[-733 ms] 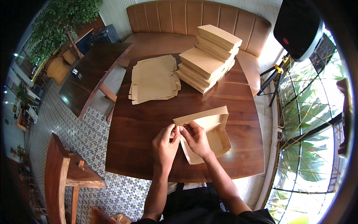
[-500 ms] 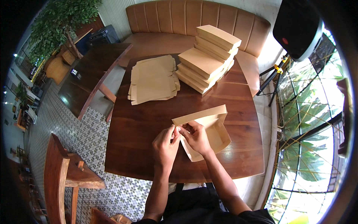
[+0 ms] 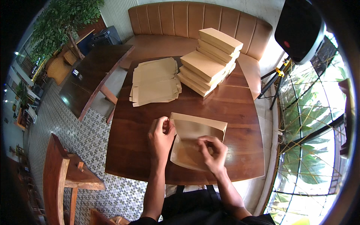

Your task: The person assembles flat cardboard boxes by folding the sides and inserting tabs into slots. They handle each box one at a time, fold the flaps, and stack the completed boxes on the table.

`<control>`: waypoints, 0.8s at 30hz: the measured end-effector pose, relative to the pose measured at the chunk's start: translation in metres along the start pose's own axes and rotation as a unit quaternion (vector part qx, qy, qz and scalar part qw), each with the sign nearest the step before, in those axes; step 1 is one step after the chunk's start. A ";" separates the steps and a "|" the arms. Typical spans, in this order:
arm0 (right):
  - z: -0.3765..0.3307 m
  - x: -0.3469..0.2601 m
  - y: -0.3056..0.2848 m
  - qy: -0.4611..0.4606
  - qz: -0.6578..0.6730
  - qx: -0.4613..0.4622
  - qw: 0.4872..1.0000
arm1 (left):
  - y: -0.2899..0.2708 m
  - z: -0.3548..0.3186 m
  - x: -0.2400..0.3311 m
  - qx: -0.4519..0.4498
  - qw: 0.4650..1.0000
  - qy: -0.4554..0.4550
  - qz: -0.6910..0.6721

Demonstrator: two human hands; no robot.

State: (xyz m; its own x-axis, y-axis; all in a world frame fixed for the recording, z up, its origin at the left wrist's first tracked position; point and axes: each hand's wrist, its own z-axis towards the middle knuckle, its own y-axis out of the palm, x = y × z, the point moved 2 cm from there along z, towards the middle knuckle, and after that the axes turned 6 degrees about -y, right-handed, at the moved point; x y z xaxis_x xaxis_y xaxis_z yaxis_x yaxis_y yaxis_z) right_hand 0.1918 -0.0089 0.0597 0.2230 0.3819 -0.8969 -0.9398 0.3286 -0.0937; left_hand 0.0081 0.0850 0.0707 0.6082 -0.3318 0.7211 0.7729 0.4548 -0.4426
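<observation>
A brown cardboard box (image 3: 198, 117) stands on the near part of the dark wooden table, its lid raised at the far side and its inside facing me. My left hand (image 3: 161, 138) is closed at the box's upper left corner, thumb and fingers pinching the lid edge. Over the box's right half hovers my right hand (image 3: 214, 153), fingers loosely curled and apart, with nothing seen in it. It is slightly blurred and hides part of the box's inside.
Flat unfolded cardboard blanks (image 3: 155, 80) lie piled at the table's far left. Folded boxes (image 3: 206, 64) are stacked unevenly at the far right. Behind the table (image 3: 131, 142) curves a brown padded bench (image 3: 198, 18). A black speaker (image 3: 299, 32) on a stand is at the right.
My right hand has left the box's left corner and moved right, over the inside. The box has turned, and its far edge now slopes down to the right. My left hand has risen slightly.
</observation>
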 end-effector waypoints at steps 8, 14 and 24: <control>0.005 0.030 -0.073 -0.089 -0.181 0.176 0.964 | 0.032 -0.003 -0.004 -0.086 0.996 0.027 -0.012; 0.020 0.053 -0.073 0.075 0.071 0.060 0.993 | 0.037 -0.003 -0.003 -0.079 0.996 0.002 -0.032; 0.018 0.056 -0.065 0.066 0.076 0.075 0.992 | 0.036 0.005 -0.003 -0.049 0.994 0.100 0.005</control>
State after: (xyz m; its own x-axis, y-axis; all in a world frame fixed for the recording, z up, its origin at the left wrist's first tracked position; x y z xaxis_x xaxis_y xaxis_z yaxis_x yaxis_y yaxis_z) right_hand 0.2698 0.0069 0.0230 0.0369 0.3237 -0.9455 -0.9084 0.4051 0.1032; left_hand 0.0331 0.1065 0.0554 0.6325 -0.4890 0.6007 0.7743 0.3791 -0.5067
